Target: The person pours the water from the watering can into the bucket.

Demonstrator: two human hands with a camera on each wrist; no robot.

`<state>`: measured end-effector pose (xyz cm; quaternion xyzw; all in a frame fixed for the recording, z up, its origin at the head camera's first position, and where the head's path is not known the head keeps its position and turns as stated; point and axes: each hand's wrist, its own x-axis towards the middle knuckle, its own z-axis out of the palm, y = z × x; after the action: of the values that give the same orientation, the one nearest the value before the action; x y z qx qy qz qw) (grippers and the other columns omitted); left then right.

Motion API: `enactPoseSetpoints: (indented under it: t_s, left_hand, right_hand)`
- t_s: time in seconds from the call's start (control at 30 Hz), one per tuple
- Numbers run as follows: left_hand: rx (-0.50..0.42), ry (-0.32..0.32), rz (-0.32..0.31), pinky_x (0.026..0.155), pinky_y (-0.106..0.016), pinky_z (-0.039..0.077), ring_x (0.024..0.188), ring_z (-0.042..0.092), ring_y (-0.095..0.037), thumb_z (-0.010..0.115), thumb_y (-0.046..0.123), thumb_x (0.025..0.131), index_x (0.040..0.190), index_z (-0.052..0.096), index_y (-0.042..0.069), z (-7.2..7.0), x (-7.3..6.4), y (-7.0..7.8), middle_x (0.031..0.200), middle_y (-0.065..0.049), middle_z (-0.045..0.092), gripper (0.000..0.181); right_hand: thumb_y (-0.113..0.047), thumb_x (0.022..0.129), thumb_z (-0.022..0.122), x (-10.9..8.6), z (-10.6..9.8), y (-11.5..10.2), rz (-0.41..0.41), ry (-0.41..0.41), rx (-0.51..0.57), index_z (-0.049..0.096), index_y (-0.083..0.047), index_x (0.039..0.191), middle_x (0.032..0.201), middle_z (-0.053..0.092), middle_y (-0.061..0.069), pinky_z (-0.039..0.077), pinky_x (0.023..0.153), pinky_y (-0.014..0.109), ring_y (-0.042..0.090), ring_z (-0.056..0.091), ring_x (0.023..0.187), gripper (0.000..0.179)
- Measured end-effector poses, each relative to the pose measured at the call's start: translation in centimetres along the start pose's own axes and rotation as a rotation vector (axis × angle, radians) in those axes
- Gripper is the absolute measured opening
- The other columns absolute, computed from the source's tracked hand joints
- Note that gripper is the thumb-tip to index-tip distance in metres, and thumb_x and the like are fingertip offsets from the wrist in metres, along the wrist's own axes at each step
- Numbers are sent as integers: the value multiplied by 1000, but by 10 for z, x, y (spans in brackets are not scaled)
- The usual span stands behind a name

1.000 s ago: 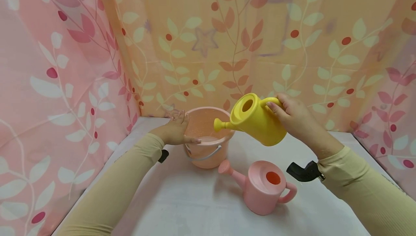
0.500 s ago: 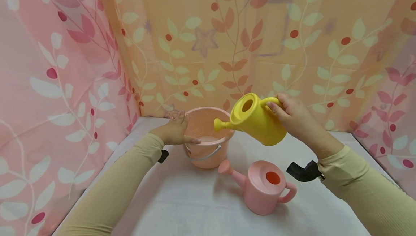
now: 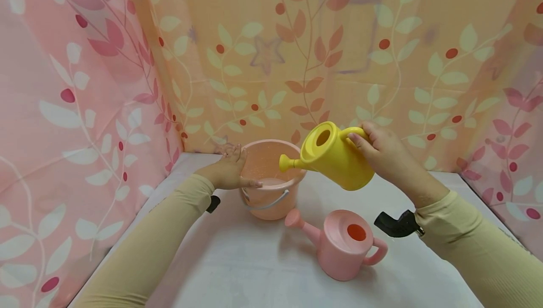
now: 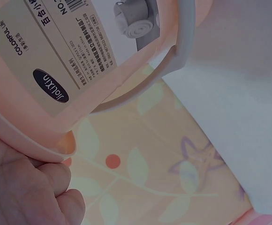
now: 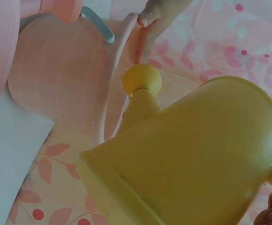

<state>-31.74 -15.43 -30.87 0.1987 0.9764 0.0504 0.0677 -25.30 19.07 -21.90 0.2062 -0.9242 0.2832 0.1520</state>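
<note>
Leaning yellow can (image 3: 341,165) — spout (image 3: 289,162) left — right hand (image 3: 383,150) grips handle (image 3: 353,131), left hand (image 3: 228,172) bucket rim (image 3: 277,186).

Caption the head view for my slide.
Left hand on bucket rim, right hand holding tilted yellow watering can, pink can nearby.

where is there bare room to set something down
Bare table between the left sleeve and pink watering can; a smaller patch between that can and the right sleeve. Crowded: around the bucket, the yellow watering can tilted at its rim.
</note>
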Motion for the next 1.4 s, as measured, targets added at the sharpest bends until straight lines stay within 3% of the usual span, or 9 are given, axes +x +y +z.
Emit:
enactPoseSetpoints:
  t_s: [0.67, 0.97, 1.4]
  left_hand:
    - [6, -2, 5, 108, -52, 8, 136, -6, -38, 41, 81, 70, 144, 0, -5, 0, 0, -2, 148, -27, -7, 121]
    - [23, 13, 14, 107, -54, 12, 136, -3, -41, 42, 80, 71, 144, 2, -6, -1, 0, -1, 148, -28, -5, 120]
    - [12, 3, 10, 108, -54, 10, 136, -3, -41, 43, 80, 70, 144, 2, -7, -1, 0, 0, 148, -29, -5, 121]
  right_hand:
    - [-33, 96, 45, 1, 1, 1, -27, 11, -3, 52, -3, 100, 79, 52, 10, 43, 65, 35, 24, 49, 73, 31]
    - [-36, 95, 45, 1, 2, 0, 15, 10, 4, 53, -4, 99, 80, 53, 10, 44, 65, 34, 24, 49, 74, 33]
    - [-36, 96, 45, 1, 2, -1, 5, 4, -2, 52, -4, 100, 81, 53, 10, 44, 66, 35, 24, 49, 75, 33]
